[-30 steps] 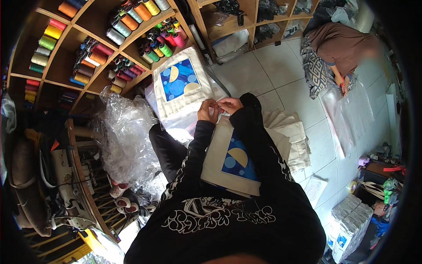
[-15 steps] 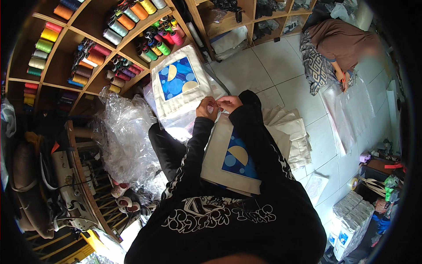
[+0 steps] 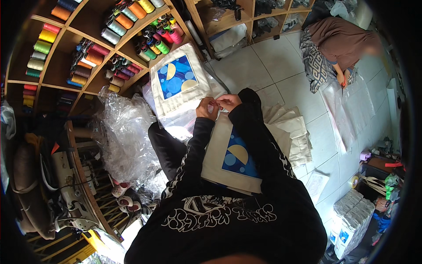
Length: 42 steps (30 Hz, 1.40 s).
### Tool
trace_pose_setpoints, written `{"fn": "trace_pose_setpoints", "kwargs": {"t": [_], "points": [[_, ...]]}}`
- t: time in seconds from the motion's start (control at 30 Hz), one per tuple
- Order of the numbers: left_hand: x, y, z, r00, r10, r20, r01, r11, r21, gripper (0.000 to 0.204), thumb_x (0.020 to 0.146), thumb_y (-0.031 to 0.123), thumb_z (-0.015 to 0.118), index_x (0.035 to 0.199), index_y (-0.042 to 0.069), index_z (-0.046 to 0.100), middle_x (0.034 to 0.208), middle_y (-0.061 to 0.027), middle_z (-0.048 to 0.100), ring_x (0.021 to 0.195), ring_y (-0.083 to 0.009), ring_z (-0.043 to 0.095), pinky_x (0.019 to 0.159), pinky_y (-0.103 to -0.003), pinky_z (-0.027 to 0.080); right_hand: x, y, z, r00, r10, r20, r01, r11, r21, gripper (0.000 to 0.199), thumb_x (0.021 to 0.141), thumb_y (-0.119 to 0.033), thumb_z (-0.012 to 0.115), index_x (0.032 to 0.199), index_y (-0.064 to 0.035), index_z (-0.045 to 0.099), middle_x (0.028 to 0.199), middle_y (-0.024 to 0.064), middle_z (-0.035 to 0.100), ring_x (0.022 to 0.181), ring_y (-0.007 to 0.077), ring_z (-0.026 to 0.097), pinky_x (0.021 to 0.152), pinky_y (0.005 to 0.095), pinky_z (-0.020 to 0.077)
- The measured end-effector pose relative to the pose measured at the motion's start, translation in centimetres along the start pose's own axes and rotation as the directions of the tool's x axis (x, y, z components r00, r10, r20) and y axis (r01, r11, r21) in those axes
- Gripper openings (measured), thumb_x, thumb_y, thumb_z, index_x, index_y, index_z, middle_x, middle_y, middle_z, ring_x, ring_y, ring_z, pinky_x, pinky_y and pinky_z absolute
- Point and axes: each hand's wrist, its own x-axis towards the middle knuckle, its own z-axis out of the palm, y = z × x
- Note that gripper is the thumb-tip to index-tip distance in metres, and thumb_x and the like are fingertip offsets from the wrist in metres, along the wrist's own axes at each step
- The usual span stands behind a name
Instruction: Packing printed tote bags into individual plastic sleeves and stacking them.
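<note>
My left hand (image 3: 206,108) and my right hand (image 3: 229,102) meet just beyond my lap, with fingertips pinched close together. Whatever lies between them is too small to make out. Across my lap rests a cream cloth bag (image 3: 212,160) with a blue panel of circles, its far end just below my hands and partly covered by my right forearm. Ahead and to the left, a stack of similar cream bags (image 3: 178,104) lies with a blue printed panel facing up, close to my left hand.
Crumpled clear plastic (image 3: 125,145) heaps on the left. Shelves hold thread spools (image 3: 160,46). More cream cloth pieces (image 3: 293,136) fan over the tiled floor at right. A person (image 3: 340,48) sits at far right, handling plastic sheets (image 3: 340,110). Wrapped bundles (image 3: 351,220) stand lower right.
My hands stay almost in place, with only slight finger movement. The bags have not moved visibly.
</note>
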Motion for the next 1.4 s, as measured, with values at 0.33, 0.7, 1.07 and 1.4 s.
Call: {"fn": "trace_pose_setpoints", "kwargs": {"t": [0.33,0.7,1.07,1.4], "points": [[0.3,1.7,-1.3,0.987,-0.161,-0.014,0.159,0.984,-0.08,0.012,0.072,0.009,0.066,0.079,0.005,0.058,0.072,-0.0081,0.063,0.068,-0.0181,0.065,0.058,-0.029,0.048,0.2,-0.1,-0.1,0.998,-0.007,0.069,-0.001,0.994,0.107,0.015,0.084,-0.006,0.059,0.094,0.0034,0.063,0.078,0.0055,0.065,0.063,0.0088,0.057,0.058,0.0216,0.0467],[0.7,1.0,-0.6,1.0,-0.003,0.017,0.002,0.999,0.044,0.01,0.073,0.003,0.061,0.081,0.005,0.056,0.071,-0.0089,0.056,0.06,-0.0236,0.06,0.053,-0.032,0.048,-0.1,-0.9,0.0,0.997,0.06,0.051,-0.062,0.997,0.038,0.014,0.083,-0.006,0.059,0.092,0.0033,0.063,0.074,0.0051,0.064,0.058,0.0084,0.056,0.055,0.0221,0.0468],[-0.1,-1.3,0.8,0.995,0.093,-0.023,-0.09,0.987,0.134,0.016,0.071,0.001,0.059,0.083,0.004,0.049,0.075,-0.0136,0.048,0.065,-0.0335,0.051,0.056,-0.04,0.042,-0.1,-1.7,0.4,0.994,0.096,0.052,-0.1,0.992,0.073,0.014,0.084,-0.006,0.056,0.091,0.005,0.061,0.076,0.0057,0.062,0.061,0.0095,0.055,0.058,0.0225,0.045],[-0.3,-1.0,0.6,0.986,0.169,-0.009,-0.167,0.983,0.079,0.018,0.071,-0.004,0.059,0.084,0.001,0.047,0.075,-0.0124,0.045,0.06,-0.0269,0.046,0.053,-0.035,0.041,0.8,0.2,0.3,0.988,0.153,0.036,-0.153,0.988,0.01,0.013,0.085,-0.009,0.055,0.088,0.0009,0.062,0.074,0.0024,0.062,0.054,0.0058,0.048,0.048,0.0208,0.038]]}}
